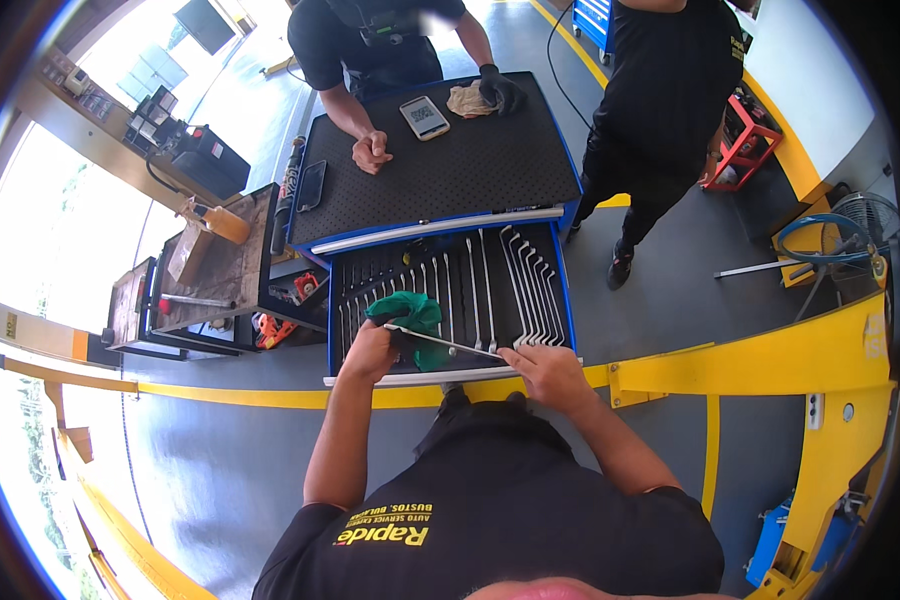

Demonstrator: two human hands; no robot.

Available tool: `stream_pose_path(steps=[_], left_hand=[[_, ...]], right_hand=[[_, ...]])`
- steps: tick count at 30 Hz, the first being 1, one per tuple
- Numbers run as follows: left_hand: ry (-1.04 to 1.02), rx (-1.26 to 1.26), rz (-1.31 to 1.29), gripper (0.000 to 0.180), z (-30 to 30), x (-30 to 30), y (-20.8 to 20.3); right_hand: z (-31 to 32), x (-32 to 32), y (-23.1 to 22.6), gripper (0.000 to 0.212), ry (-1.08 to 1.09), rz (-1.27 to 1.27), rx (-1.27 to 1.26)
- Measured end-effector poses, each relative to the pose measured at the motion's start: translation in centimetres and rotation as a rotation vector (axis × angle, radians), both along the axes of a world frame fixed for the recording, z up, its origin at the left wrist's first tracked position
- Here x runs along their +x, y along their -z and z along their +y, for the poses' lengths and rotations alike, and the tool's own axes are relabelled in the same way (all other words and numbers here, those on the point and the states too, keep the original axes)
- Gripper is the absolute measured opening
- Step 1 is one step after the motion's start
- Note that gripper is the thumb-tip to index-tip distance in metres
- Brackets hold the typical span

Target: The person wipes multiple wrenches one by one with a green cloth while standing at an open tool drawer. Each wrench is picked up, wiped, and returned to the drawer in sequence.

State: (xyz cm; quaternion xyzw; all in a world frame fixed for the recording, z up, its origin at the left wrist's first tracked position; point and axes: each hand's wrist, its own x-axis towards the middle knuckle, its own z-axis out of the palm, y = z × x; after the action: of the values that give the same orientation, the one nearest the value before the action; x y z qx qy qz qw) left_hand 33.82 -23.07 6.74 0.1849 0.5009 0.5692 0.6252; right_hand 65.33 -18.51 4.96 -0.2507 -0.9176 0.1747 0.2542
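Across the open drawer (pixel 346 268) of a blue tool cabinet I hold a long silver wrench (pixel 445 341) level between both hands. Its left end is in my left hand (pixel 372 352), which also grips a bunched green cloth (pixel 410 310). The fingers of my right hand (pixel 550 374) pinch the wrench's other end. Beneath lie several combination wrenches (pixel 477 290) in rows, graded by size, in the dark drawer lining. A set of bent-ended wrenches (pixel 530 290) fills the drawer's right side.
On the cabinet's black top (pixel 450 170) lie a phone (pixel 425 118), a dark phone (pixel 312 186) and a beige cloth (pixel 468 99). A person (pixel 370 50) leans there, one hand gloved. Another person (pixel 665 110) stands right. A cluttered workbench (pixel 215 265) is left; a yellow lift arm (pixel 760 360) is right.
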Motion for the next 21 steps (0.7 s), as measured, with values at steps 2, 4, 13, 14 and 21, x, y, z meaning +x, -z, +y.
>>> stream_pose_path(steps=[2,4,13,14,21], left_hand=[[0.061,0.093,0.181,0.026,0.1,0.1,0.4],[-0.003,0.041,0.132,0.029,0.6,0.4,-0.3],[-0.112,0.177,0.432,0.028,3.6,-0.1,1.1],[-0.158,0.184,0.365,0.029,4.0,0.8,-0.1],[-0.492,0.499,-0.038,0.031,2.5,-2.4,-1.6]], right_hand=[[0.3,0.8,-0.3,0.034,-0.003,-0.077,0.054],[-0.4,0.2,-0.1,0.032,0.016,0.042,-0.188],[-1.3,-1.9,1.8,0.031,0.074,0.232,-0.246],[-0.7,-1.8,1.4,0.031,0.08,0.273,-0.189],[-0.7,-1.6,0.2,0.032,0.066,0.35,-0.67]])
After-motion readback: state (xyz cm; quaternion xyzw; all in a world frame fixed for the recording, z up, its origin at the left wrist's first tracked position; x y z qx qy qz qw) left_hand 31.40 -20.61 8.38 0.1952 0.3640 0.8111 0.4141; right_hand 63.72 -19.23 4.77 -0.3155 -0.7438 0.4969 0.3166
